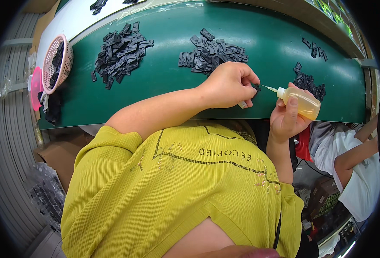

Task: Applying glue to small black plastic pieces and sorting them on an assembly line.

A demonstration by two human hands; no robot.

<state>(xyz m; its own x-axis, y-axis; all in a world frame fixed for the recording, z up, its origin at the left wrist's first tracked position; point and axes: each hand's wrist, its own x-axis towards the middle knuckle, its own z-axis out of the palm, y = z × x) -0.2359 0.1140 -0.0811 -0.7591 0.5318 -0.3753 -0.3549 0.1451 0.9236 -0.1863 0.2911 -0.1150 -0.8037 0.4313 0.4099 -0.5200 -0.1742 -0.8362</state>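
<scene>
Between the thumb and fingers of my left hand (229,86) is a small black plastic part (256,87), mostly covered by the fingertips. My right hand (288,115) is wrapped round a clear squeeze bottle (304,103) of yellowish liquid. The bottle lies tilted, its thin needle tip (269,87) pointing left at the black part, close to it. Just beyond my left hand lies a heap of flat black plastic pieces (213,53). A smaller heap of black parts (309,84) sits behind the bottle.
Another large heap of black pieces (120,53) lies on the green tabletop (164,38) at left. A pink basket (69,64) with dark items stands at the left edge. Several loose pieces (314,49) lie far right. A co-worker in a white shirt (362,185) sits at right.
</scene>
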